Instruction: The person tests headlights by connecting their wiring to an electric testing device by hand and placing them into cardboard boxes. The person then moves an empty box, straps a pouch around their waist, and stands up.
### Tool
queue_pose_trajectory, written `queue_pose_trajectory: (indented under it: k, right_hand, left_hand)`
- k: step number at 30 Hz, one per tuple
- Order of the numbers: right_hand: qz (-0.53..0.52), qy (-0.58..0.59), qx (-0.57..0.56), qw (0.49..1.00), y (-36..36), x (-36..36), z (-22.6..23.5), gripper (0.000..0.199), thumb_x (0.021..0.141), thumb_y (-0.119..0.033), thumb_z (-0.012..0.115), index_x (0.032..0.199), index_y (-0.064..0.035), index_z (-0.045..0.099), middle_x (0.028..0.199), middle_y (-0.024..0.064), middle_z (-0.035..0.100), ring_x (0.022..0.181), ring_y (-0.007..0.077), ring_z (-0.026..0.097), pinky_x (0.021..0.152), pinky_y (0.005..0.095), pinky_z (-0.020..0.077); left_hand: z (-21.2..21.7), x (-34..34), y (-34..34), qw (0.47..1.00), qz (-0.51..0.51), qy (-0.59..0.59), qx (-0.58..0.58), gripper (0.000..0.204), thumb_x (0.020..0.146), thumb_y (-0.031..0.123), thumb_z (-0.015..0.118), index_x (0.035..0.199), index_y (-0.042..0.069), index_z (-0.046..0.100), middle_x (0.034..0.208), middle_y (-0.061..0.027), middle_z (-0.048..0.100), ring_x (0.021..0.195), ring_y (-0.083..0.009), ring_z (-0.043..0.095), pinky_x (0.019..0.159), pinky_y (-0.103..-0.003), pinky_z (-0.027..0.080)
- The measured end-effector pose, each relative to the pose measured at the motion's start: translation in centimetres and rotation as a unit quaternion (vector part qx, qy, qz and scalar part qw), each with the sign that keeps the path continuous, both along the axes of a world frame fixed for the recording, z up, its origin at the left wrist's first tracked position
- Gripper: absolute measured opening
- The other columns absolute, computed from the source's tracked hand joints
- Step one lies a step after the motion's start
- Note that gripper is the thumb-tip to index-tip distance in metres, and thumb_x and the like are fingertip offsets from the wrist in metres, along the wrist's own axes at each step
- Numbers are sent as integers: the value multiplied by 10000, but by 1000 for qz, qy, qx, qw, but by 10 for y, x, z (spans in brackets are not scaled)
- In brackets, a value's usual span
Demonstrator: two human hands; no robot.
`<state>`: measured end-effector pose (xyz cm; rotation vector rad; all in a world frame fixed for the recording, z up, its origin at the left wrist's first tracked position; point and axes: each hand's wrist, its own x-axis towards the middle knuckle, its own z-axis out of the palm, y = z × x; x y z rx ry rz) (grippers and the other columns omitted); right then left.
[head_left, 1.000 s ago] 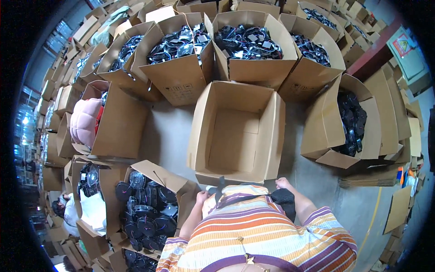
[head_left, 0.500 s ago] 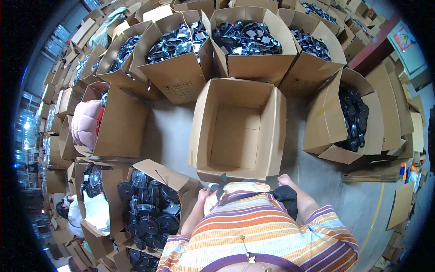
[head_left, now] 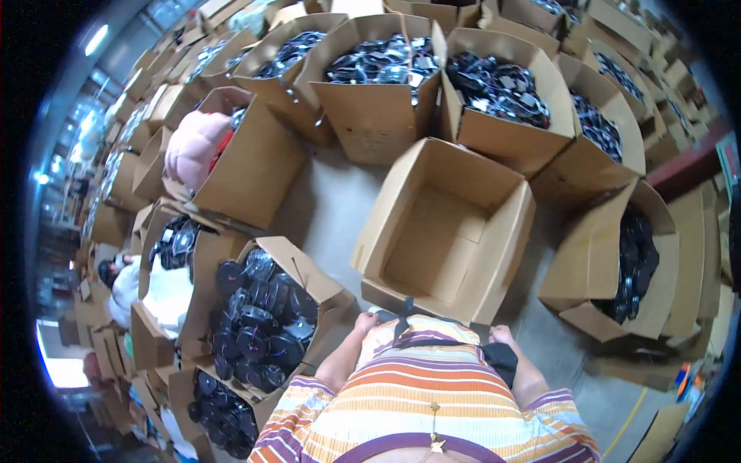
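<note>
My left hand (head_left: 366, 321) is by my left hip, its fingers curled closed; a small pale patch shows by the fingertips. On the other side, my right hand (head_left: 501, 335) is closed beside a black pouch-like bundle (head_left: 499, 361) at my waist. Whether either hand holds anything is hidden. Just ahead of both stands a large open cardboard box (head_left: 444, 305), slightly turned, with its bare bottom showing. To the left of my left hand is a carton (head_left: 328, 287) full of round black parts with thin wires (head_left: 255, 316).
An arc of cartons (head_left: 370, 116) filled with black parts and wires lines the far side. At right stands another carton (head_left: 583, 266) of black parts. A pink padded item (head_left: 199, 150) hangs over a left carton. Another person (head_left: 123, 289) is at far left.
My view has turned to the left, so the boxes appear shifted right and tilted. Both my hands stay closed near my hips.
</note>
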<state>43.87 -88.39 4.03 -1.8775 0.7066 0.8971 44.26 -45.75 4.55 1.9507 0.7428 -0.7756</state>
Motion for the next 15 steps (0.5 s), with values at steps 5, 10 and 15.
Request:
queue_pose_trajectory:
  k: [5,10,15]
  right_hand:
    - [-5,39,0,999,6,4,16,216,713,-159,418,661,38,489,530,114,494,414,155,476,383,248,396]
    - [-22,38,0,999,7,3,14,192,698,-141,441,620,30,482,516,116,488,410,173,473,375,256,389]
    - [-40,34,16,998,3,3,7,182,696,-139,444,640,27,493,514,114,488,417,175,480,385,270,397]
  left_hand:
    - [6,-8,-1,1000,-17,5,22,304,622,312,430,666,47,572,678,-131,550,669,-231,531,634,-307,395]
    - [5,-8,-2,999,-11,25,24,320,635,318,422,693,40,570,707,-126,552,692,-236,529,658,-306,390]
    - [10,-5,-3,999,-11,33,20,319,653,308,420,732,35,565,733,-120,552,712,-229,527,672,-297,386]
